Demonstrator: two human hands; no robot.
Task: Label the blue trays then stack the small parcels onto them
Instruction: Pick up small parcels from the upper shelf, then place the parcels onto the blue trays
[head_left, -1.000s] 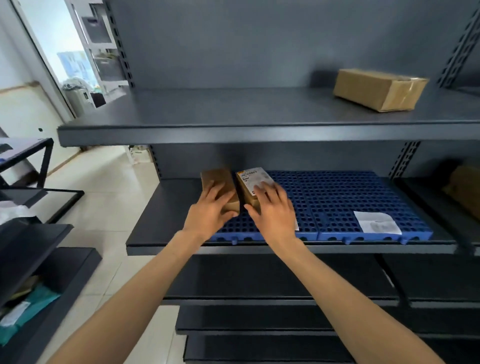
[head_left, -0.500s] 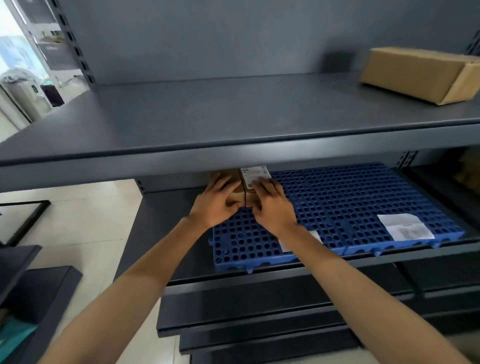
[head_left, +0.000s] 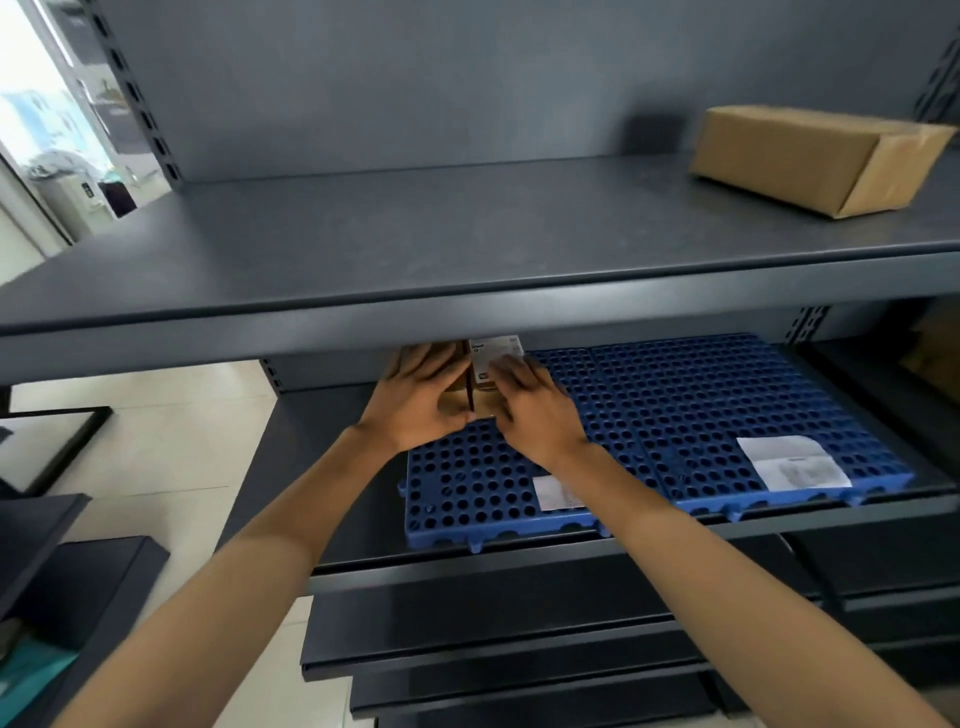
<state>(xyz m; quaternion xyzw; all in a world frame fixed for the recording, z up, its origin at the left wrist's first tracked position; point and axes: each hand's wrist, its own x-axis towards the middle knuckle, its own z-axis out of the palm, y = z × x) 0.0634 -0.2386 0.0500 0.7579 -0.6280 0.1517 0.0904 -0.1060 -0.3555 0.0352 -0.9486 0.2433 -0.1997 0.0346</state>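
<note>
Nearest the camera, two bare forearms reach up and forward onto the middle shelf (head_left: 519, 564) of a dark grey rack. On that shelf lie two blue perforated trays side by side, touching: the left tray (head_left: 467, 488) carries a white label (head_left: 556, 492) at its near right corner, partly hidden by the right forearm, and the right tray (head_left: 727, 410) carries a larger white label (head_left: 792, 462) at its near right corner. Farther in, at the back of the left tray, two small brown parcels stand just beside each other with a thin dark gap between them. The left hand (head_left: 415, 402) lies with fingers spread over the left parcel (head_left: 454, 400), pressing on its top and near face. The right hand (head_left: 535, 415) lies likewise, fingers extended, on the right parcel (head_left: 488, 366), which bears a white printed sticker on top. Neither hand wraps around its parcel. The edge of the upper shelf (head_left: 467, 322) hides the parcels' far ends. Farthest away, on the upper shelf at the right, rests a larger cardboard box (head_left: 810, 156).
</note>
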